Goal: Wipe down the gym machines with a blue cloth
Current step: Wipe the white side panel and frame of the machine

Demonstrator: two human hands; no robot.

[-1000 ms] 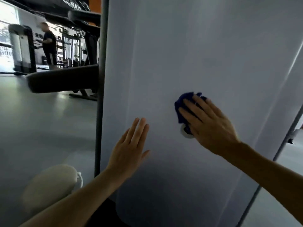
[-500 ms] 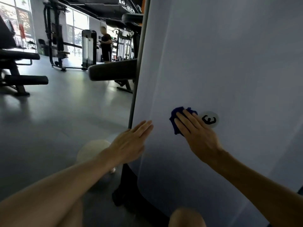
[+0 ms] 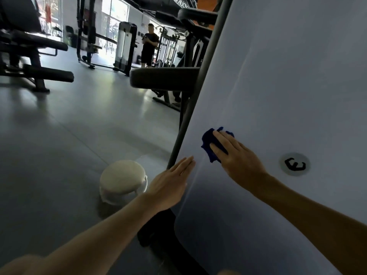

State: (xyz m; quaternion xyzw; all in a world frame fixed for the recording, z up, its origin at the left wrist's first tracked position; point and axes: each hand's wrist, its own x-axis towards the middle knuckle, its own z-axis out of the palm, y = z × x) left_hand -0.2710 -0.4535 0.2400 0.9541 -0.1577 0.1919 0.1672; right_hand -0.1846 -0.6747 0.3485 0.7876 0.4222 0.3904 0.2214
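— Blue cloth (image 3: 211, 144) sits bunched under our right hand (image 3: 236, 157), pressed flat against the pale panel (image 3: 288, 86) of the machine, close to its left edge and the dark upright post (image 3: 190, 108).

— How are the fingers?

— Straight on the right hand, spread over the cloth and pushing it on; nothing is pinched. Our left hand (image 3: 170, 185) lies open and flat on the panel just left of it, holding nothing, steadying us.

— So how do we wipe well?

— We judge even palm pressure best, in overlapping passes, the cloth kept wholly under the fingers so it cannot slip out. The round sticker (image 3: 295, 164) to the right wants a lighter touch.
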